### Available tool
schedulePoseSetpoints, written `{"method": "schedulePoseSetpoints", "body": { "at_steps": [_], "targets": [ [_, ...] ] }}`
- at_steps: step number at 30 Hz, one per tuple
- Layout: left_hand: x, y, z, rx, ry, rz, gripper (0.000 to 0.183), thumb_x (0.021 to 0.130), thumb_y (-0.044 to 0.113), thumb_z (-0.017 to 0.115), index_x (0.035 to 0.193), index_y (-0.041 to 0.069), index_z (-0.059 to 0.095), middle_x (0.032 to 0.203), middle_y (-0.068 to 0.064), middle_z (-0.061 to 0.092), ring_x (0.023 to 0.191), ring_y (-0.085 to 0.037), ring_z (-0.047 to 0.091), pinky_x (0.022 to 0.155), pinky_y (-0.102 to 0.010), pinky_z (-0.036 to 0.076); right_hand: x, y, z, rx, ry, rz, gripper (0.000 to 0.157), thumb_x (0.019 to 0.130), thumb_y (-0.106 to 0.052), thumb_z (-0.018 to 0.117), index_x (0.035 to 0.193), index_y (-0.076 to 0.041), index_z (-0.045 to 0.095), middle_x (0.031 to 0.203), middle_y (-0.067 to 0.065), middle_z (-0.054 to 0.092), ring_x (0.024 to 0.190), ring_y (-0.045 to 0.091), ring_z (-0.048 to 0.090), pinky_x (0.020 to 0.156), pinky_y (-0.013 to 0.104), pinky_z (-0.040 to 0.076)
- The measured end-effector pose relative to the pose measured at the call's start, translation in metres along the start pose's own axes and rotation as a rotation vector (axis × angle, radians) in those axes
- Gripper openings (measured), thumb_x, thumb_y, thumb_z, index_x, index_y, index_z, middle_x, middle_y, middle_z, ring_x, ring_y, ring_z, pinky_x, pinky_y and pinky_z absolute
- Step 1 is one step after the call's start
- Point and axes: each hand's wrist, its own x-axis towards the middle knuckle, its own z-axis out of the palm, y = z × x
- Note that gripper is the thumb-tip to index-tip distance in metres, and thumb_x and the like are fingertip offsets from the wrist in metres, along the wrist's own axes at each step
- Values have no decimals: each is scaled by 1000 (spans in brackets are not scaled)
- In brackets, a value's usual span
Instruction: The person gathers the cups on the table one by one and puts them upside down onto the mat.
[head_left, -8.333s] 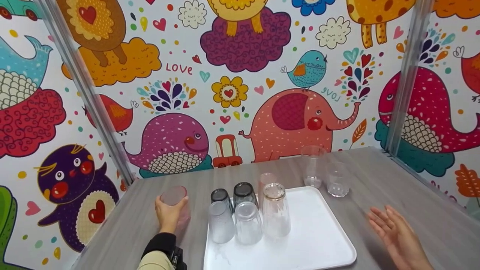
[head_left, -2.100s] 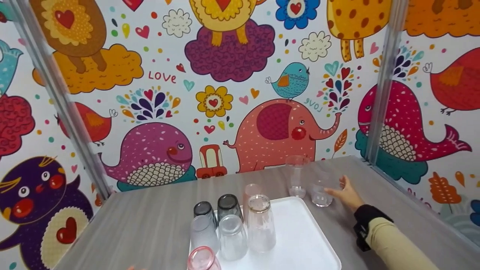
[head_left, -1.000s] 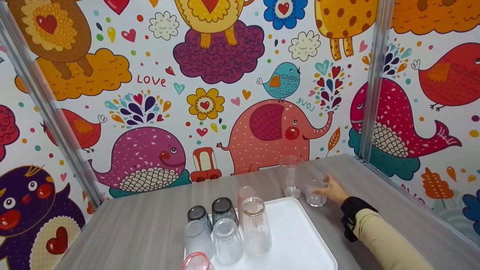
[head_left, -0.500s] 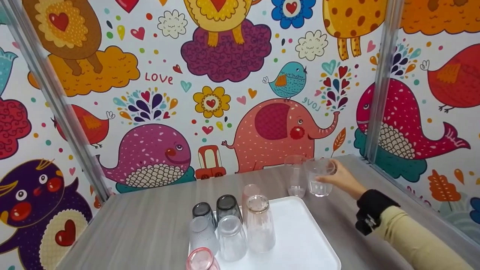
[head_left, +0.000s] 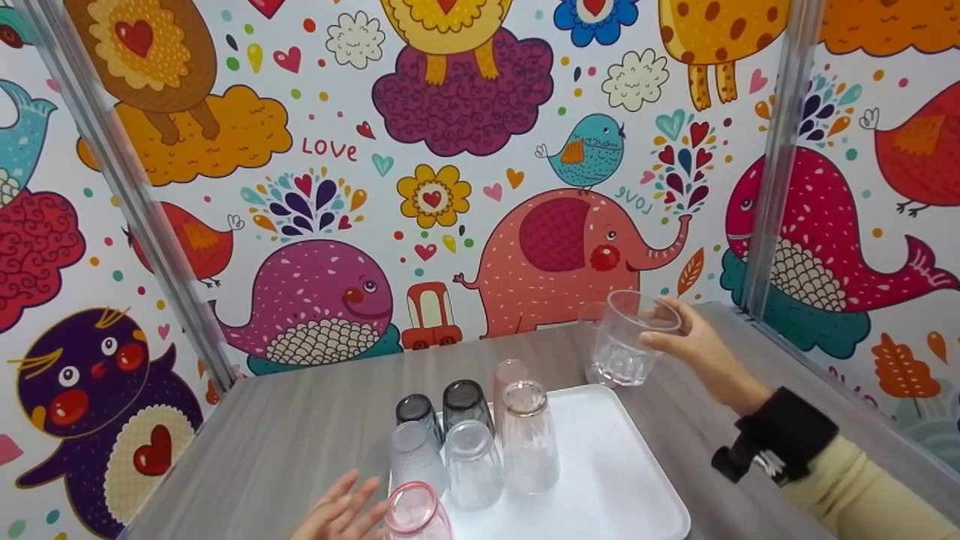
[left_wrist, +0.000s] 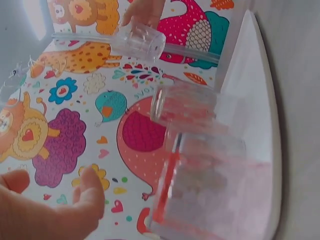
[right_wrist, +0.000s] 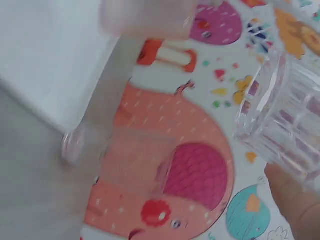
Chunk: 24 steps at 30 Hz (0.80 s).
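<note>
My right hand [head_left: 697,352] grips a short clear glass [head_left: 628,364] by its side, thumb and fingers round it. This glass is lifted off the table, mouth up and a little tilted, partly covering a taller clear glass [head_left: 590,313] behind. The right wrist view shows the held glass [right_wrist: 292,112] at its right edge. My left hand [head_left: 341,514] is at the bottom with fingers spread and nothing in it. It is beside the pink glass [head_left: 416,517] on the white tray [head_left: 622,472]; the left wrist view shows a gap between the left hand [left_wrist: 55,210] and the pink-rimmed glass [left_wrist: 205,185].
On the tray's left half stand several glasses: dark grey glasses [head_left: 466,405], a frosted glass [head_left: 418,454], a clear glass [head_left: 474,469], and a tall clear glass [head_left: 531,446] before another pinkish glass [head_left: 512,371]. A patterned wall [head_left: 517,172] and metal posts [head_left: 769,187] bound the grey table [head_left: 300,427].
The right hand has closed on the short clear glass, lifted it and brought it leftward. Earlier the left hand held a pink glass left of the tray; now a pink glass stands on it.
</note>
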Motion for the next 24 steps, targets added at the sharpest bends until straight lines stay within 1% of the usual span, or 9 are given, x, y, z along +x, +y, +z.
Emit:
{"method": "schedulePoseSetpoints", "body": {
  "at_steps": [1, 4, 7, 10, 14, 16, 19, 21, 24],
  "targets": [
    [1, -5, 14, 19, -8, 39, 83, 87, 23, 61, 144, 5, 3, 97, 7, 63, 97, -19, 61, 98, -43, 40, -5, -2, 5, 69, 13, 0, 68, 90, -22, 55, 142, 1, 16, 130, 16, 42, 110, 17, 51, 94, 34, 43],
    [9, -24, 44, -9, -83, 73, 63, 91, 21, 54, 141, 12, 17, 102, 6, 60, 97, -16, 59, 93, -37, 45, -20, -6, 21, 285, 38, 7, 58, 91, -16, 48, 139, 1, 20, 120, 5, 49, 100, 10, 56, 87, 25, 47],
    [19, -41, 73, -38, -159, 74, 59, 92, 21, 52, 140, 12, 19, 111, 2, 57, 99, -19, 57, 89, -36, 45, -33, -7, 41, 462, 16, -6, 43, 91, -12, 43, 131, -2, 29, 110, 0, 55, 97, 14, 59, 87, 28, 48],
    [24, -50, 105, -19, -174, 66, 71, 93, 25, 48, 145, 5, 3, 128, -10, 45, 107, -25, 50, 93, -40, 43, -42, -5, 60, 574, -54, -16, 29, 93, -14, 39, 122, -11, 41, 110, -1, 59, 101, 18, 59, 90, 32, 47],
    [28, -56, 142, -1, -186, 85, 75, 94, 33, 44, 144, 2, -3, 145, -24, 16, 121, -35, 36, 98, -47, 37, -55, -1, 86, 662, -143, 2, 26, 95, -20, 34, 116, -19, 50, 115, 0, 56, 105, 21, 56, 94, 36, 44],
    [30, -58, 155, 14, -183, 104, 78, 93, 36, 44, 144, 2, -4, 147, -26, 10, 125, -37, 31, 99, -48, 36, -61, 1, 98, 682, -182, 16, 27, 96, -22, 32, 117, -19, 49, 116, 0, 54, 107, 20, 55, 97, 36, 42],
    [32, -57, 169, 3, -151, 127, 79, 90, 41, 48, 145, 5, 3, 146, -23, 18, 123, -35, 36, 95, -45, 40, -67, 3, 113, 708, -219, 24, 28, 97, -24, 31, 120, -17, 45, 118, -1, 52, 109, 18, 52, 98, 34, 40],
    [33, -57, 173, -10, -137, 140, 79, 89, 41, 50, 146, 7, 6, 145, -20, 23, 123, -34, 37, 94, -44, 40, -70, 4, 120, 714, -229, 31, 31, 97, -24, 29, 124, -14, 40, 121, -2, 49, 112, 16, 50, 99, 32, 39],
    [34, -57, 174, -18, -115, 181, 75, 89, 38, 51, 145, 6, 13, 142, -19, 28, 120, -30, 42, 94, -43, 41, -71, 3, 127, 692, -222, 58, 43, 97, -25, 30, 135, -5, 26, 131, 2, 41, 120, 15, 42, 103, 29, 34]
  ]
}}
